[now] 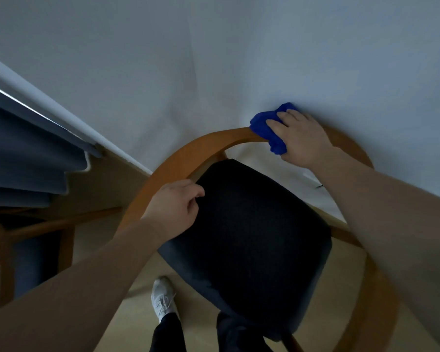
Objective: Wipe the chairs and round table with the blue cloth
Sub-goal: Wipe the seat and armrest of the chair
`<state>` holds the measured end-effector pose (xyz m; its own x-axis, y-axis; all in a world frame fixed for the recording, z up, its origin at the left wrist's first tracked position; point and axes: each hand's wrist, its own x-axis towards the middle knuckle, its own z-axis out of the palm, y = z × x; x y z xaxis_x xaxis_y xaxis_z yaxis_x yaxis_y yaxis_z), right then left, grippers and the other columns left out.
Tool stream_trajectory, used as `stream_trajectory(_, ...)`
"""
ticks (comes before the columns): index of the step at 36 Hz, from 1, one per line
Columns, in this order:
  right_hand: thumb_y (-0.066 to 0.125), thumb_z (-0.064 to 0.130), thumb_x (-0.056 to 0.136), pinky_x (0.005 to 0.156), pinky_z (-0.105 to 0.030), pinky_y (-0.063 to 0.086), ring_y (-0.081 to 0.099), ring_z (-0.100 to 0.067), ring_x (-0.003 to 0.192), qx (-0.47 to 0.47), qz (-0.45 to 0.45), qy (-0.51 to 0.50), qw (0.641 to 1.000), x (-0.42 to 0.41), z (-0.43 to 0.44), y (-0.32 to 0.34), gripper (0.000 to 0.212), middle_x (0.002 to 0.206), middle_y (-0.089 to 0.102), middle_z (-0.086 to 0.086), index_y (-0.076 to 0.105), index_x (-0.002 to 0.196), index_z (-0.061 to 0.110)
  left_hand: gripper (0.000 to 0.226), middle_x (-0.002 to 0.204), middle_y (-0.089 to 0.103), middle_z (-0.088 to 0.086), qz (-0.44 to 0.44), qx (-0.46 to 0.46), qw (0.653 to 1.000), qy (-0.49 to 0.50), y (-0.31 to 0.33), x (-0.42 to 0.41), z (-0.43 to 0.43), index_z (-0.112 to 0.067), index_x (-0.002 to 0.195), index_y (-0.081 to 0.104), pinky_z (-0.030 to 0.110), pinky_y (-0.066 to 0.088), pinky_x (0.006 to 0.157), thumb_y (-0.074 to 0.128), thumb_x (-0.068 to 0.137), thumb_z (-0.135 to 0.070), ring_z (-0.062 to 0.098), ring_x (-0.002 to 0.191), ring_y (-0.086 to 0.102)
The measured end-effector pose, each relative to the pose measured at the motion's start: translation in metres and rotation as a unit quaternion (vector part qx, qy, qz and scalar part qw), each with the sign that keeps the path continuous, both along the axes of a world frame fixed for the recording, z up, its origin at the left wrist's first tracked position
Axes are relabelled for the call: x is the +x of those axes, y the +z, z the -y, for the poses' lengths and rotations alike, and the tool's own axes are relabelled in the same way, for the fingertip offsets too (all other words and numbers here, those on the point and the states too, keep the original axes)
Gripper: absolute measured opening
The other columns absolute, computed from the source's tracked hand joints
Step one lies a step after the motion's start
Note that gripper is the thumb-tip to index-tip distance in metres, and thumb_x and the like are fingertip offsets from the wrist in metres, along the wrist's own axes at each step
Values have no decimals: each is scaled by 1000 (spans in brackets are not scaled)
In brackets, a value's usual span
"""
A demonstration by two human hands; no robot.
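Two bare forearms reach in from below. The left hand (173,208) curls its fingers, held close together, over the chair's curved top rail (163,168), gripping the wood just beside the dark seat cushion (252,237). Further round the same rail, the right hand (300,138) lies over the bunched blue cloth (264,128). Its fingers are side by side and bent down around the cloth (the thumb is hidden), holding it on the wood close to the white wall (214,59). A white trainer (163,298) stands on the floor below, and a grey-blue curtain (23,148) hangs at the left.
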<state>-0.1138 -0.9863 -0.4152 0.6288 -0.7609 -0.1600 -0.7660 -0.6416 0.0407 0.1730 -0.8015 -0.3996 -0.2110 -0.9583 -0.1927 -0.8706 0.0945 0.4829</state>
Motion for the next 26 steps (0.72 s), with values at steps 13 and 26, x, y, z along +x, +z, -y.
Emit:
stream_trajectory(13, 83, 26, 68, 105, -59, 36, 41, -46, 131, -20, 7, -13, 1000, -52, -31, 11, 78, 141, 47, -23, 50, 136, 8, 26, 103, 62, -5, -11, 9, 1000, -27, 11, -20, 5, -17, 107, 66, 29, 48, 81, 51, 87, -9, 15, 93, 57)
stream_trajectory(26, 86, 23, 65, 106, -58, 36, 40, -50, 130, -20, 33, -104, 994, -114, -72, 8, 80, 141, 45, -27, 52, 134, 5, 24, 103, 62, -6, -18, 2, 997, -78, 23, -61, 12, -17, 107, 65, 23, 45, 78, 51, 88, -10, 12, 90, 57)
